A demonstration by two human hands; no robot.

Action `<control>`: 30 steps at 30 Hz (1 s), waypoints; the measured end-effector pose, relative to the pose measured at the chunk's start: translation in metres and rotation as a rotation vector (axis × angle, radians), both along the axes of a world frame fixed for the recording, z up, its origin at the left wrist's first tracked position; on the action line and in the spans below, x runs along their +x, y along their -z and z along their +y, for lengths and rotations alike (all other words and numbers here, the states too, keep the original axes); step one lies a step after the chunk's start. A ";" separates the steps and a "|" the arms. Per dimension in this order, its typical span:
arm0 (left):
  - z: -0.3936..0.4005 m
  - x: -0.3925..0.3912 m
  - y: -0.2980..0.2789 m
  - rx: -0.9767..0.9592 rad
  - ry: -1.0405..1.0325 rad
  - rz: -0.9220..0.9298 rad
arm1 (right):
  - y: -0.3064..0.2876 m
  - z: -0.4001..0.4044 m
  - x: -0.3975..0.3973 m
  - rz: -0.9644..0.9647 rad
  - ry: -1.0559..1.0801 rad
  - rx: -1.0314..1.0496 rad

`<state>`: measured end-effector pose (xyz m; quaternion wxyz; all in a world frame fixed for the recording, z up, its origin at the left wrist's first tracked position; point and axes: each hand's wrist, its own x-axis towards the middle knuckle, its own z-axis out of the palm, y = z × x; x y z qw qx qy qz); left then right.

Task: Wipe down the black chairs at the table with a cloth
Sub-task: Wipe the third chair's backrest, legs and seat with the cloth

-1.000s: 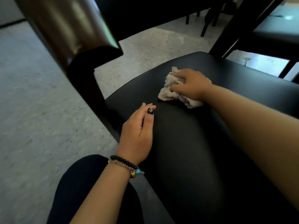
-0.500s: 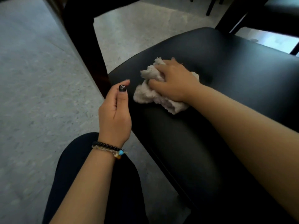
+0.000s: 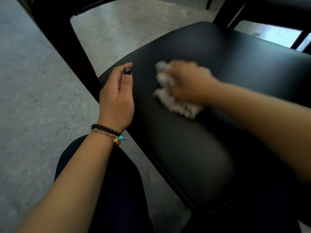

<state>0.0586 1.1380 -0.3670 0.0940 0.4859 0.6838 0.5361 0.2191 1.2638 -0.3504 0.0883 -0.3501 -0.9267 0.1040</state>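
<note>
A black padded chair seat (image 3: 227,64) fills the middle and right of the view. My right hand (image 3: 190,81) presses a crumpled whitish cloth (image 3: 175,103) flat on the seat, both blurred by motion. My left hand (image 3: 117,95) rests at the seat's left edge with fingers curled loosely and the dark-painted thumbnail up; it holds nothing. Beaded bracelets circle the left wrist.
A dark table leg (image 3: 75,44) stands just left of the seat, over a grey speckled floor (image 3: 33,98). Another black chair (image 3: 277,12) sits at the upper right. My dark-clothed knee (image 3: 117,182) is at the bottom centre.
The right hand has slid the cloth across the seat, from the far part toward the left front edge and then a little right. The left hand has stayed by the seat's left edge.
</note>
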 end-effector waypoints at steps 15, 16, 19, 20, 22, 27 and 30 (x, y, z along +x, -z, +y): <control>0.086 0.027 -0.018 -0.181 0.232 0.270 | 0.011 0.082 0.038 0.012 0.323 0.042; 0.093 0.029 -0.015 -0.208 0.252 0.302 | 0.009 0.104 0.049 0.031 0.470 0.029; 0.109 0.039 -0.003 -0.206 0.249 0.295 | 0.010 0.116 0.047 0.050 0.596 0.067; 0.113 0.043 0.000 -0.204 0.214 0.277 | 0.013 0.103 0.038 0.064 0.536 0.091; 0.119 0.046 0.008 -0.215 0.156 0.294 | 0.022 0.069 0.027 0.111 0.313 0.129; 0.126 0.042 0.016 -0.326 0.184 0.402 | 0.018 0.079 0.037 0.112 0.055 0.018; 0.128 0.041 0.021 -0.371 0.167 0.446 | 0.015 0.138 0.028 0.101 0.255 0.030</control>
